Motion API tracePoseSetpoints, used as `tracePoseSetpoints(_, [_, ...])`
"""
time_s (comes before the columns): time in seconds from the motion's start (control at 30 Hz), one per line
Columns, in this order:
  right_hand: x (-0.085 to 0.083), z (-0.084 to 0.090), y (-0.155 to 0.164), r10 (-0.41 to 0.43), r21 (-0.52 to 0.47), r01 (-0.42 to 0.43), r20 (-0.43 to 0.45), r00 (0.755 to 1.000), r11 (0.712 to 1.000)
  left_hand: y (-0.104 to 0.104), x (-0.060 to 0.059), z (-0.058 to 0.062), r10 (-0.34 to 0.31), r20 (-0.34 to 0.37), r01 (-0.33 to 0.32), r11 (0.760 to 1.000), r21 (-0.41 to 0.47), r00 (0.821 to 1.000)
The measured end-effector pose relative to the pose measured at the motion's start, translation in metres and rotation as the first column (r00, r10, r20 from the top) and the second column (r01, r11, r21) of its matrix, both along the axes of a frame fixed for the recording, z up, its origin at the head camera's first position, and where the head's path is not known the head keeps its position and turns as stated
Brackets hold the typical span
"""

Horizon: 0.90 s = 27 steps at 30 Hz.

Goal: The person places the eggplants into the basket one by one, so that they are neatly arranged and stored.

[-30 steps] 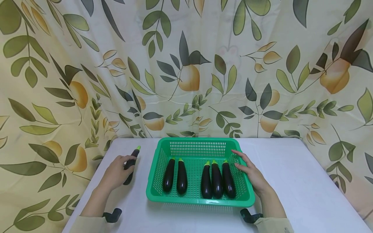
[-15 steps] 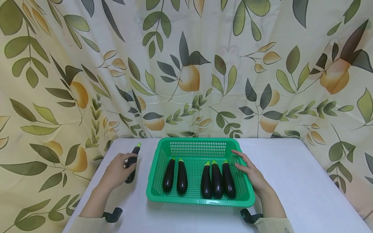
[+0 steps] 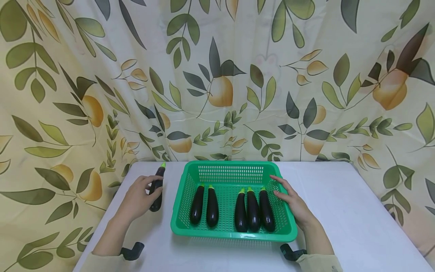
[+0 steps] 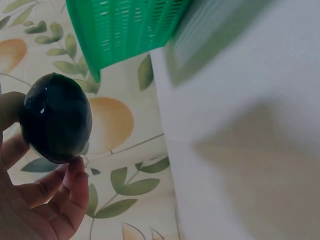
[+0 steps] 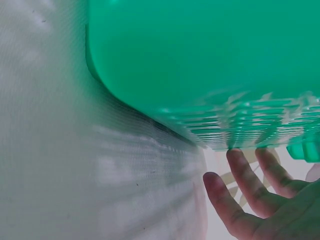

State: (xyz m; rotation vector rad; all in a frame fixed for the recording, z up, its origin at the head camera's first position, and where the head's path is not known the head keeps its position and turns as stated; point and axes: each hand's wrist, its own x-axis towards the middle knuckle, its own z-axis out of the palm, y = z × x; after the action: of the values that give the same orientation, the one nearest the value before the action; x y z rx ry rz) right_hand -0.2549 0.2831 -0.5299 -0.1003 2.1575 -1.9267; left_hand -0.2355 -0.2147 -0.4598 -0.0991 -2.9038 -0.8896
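Note:
My left hand [image 3: 137, 197] holds a dark eggplant [image 3: 157, 186] between thumb and fingers, left of the green basket [image 3: 234, 235]. Its green stem end points up and away. In the left wrist view the eggplant [image 4: 56, 118] appears blunt end on, raised off the table. Over the basket's right rim lies my right hand [image 3: 295, 204], thumb and one finger on the inner side. The right wrist view has the other fingers [image 5: 247, 185] against or close to the outer wall. Inside the basket, two eggplants [image 3: 212, 207] lie left and three eggplants [image 3: 253, 211] right, with a gap between.
A white cloth-covered table [image 3: 340, 211] carries the basket. Behind it hangs a curtain [image 3: 217, 75] with a leaf and fruit print. A dark wrist mount [image 3: 132, 251] sits at the left wrist, and another mount [image 3: 291, 252] at the right.
My left hand has shifted slightly right and away, carrying the eggplant a little closer to the basket and turning it slightly more lengthwise. The right hand, basket and eggplants inside look unchanged.

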Motion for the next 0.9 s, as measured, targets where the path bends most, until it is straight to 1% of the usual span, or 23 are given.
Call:
tracePoseSetpoints(0.17, [-0.001, -0.001, 0.0, -0.003, -0.002, 0.003, 0.004, 1.0, 1.0, 0.005, 0.002, 0.004, -0.008, -0.019, 0.008, 1.0, -0.003, 1.0])
tracePoseSetpoints(0.43, [0.0, -0.001, 0.0, -0.002, 0.004, 0.002, -0.003, 1.0, 1.0, 0.013, 0.004, 0.009, -0.029, -0.039, 0.03, 0.999, 0.018, 0.999])
tracePoseSetpoints(0.9, [0.0, -0.001, 0.0, 0.0, -0.014, 0.0, 0.005, 1.0, 1.0, 0.029, 0.007, 0.015, -0.073, -0.036, 0.075, 0.997, 0.033, 0.997])
